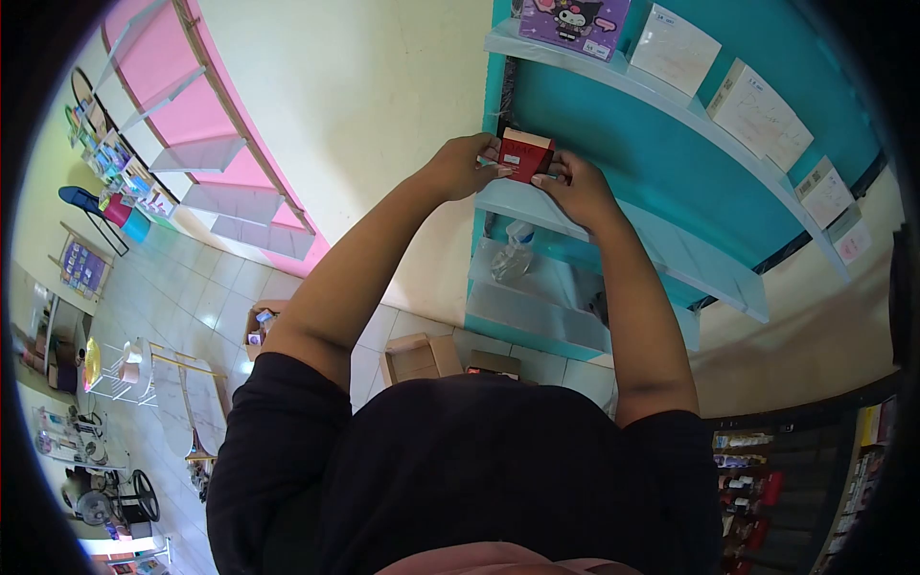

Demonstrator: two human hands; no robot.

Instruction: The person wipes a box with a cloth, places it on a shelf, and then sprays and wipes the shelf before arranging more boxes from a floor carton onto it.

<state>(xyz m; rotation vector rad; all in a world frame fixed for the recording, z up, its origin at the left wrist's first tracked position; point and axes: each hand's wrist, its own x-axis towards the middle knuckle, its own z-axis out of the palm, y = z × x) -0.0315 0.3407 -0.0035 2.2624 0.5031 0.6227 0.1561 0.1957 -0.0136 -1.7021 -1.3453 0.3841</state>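
Red box (526, 158) is at the left end of the middle shelf (537, 198) of the teal unit, by the cream wall. Can't tell if its base is resting on the board or just above it.

Grip: left hand (462, 168) has its thumb on the near face, fingers round the left side. Right hand (580, 189) mirrors it at the lower right corner. Both are closed to box width, nothing else in them. Likely reason: a side-to-side pinch keeps the box level and square and leaves most of the front uncovered.

Orientation: red printed face with white label points back at the wearer; pale top face is up. Box looks upright, slightly skewed in this wide lens. Lettering runs across, left to right. Long axis: can't call it, the front reads near square and depth is foreshortened.

Around it: clear plastic bottle (515, 251) on the shelf below. Upper shelf (565, 59) carries a purple box (575, 27) and a row of pale boxes, e.g. a white box (675, 50), faces outward and gapped, probably so each one reads. On the floor below, an open-topped cardboard carton (422, 360).
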